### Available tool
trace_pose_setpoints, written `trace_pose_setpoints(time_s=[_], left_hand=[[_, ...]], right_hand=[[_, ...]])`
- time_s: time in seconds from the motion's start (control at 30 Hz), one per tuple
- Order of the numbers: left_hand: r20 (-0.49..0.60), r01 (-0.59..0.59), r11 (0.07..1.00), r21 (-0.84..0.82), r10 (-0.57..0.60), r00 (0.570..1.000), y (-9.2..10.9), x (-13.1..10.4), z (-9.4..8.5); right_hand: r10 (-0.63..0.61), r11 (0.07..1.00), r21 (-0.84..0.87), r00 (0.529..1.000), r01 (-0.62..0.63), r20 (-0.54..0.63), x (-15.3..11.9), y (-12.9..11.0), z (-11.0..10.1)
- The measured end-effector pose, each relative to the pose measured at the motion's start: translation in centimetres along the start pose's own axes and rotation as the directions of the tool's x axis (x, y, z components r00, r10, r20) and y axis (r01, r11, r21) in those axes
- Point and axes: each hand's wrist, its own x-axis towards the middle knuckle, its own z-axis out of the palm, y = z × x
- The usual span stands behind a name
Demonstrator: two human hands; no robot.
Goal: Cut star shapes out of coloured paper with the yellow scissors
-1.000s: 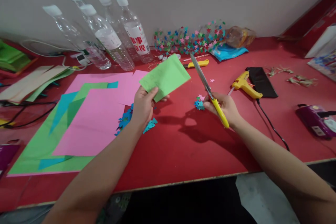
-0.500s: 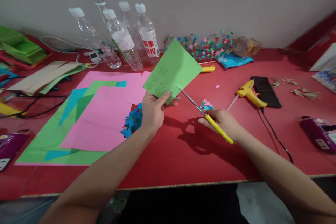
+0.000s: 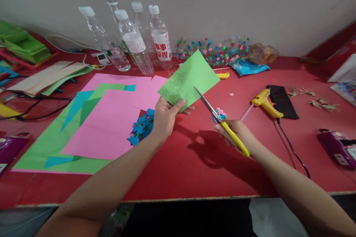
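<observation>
Pinching the card [image 3: 197, 76] by its near corner, the left hand [image 3: 164, 118] sets its thumb on the front face and the other fingers behind, a narrow grip with only the paper between. The card is in the air above the table [image 3: 178, 177], reaching forward and to the right from those fingers, its long axis running from near left to far right. The scissors [image 3: 219, 116] lie across that line, close to a right angle in this view, handles toward the body and tip pointing forward and left. The right hand [image 3: 236, 131] has its fingers curled at the yellow handles; the blades look closed or nearly so, and how the fingers sit in the loops is hidden. From the right fingers, the card is ahead and to the left, with the length of the blades between. The left hand is the nearer one, being in contact with the card. The tip overlaps the card's face just inside its lower right edge, though whether it touches cannot be told. The drawn stars [image 3: 174, 87] cluster on the card's left half, next to the thumb and left of the tip. Blue stars [image 3: 141, 127] lie beside the left wrist, and a small pile [image 3: 221, 112] lies just beyond the right fingers
</observation>
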Motion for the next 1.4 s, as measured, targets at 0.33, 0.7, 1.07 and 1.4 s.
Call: trace_pose_setpoints(time_s=[0.33,0.7,1.07,1.4], left_hand=[[0.131,-0.008,0.998,0.056,0.001,0.991,-0.1,-0.3,-0.1],[0.143,0.058,0.998,0.035,-0.062,0.988,-0.2,-1.2,0.7],[0.152,0.104,0.99,0.09,-0.117,0.982,-0.1,-1.3,0.8],[0.173,0.147,0.986,0.084,-0.16,0.972,-0.8,-1.3,0.8]], right_hand=[[0.0,0.999,-0.047,1.0,-0.001,-0.019,-0.2,-0.4,0.2],[0.044,0.985,0.166,0.998,-0.049,0.035,-0.6,-0.4,1.2],[0.053,0.939,0.338,0.998,-0.057,0.02,-0.7,-1.0,1.4],[0.163,0.919,0.36,0.986,-0.162,0.026,-0.4,-1.4,1.1]])
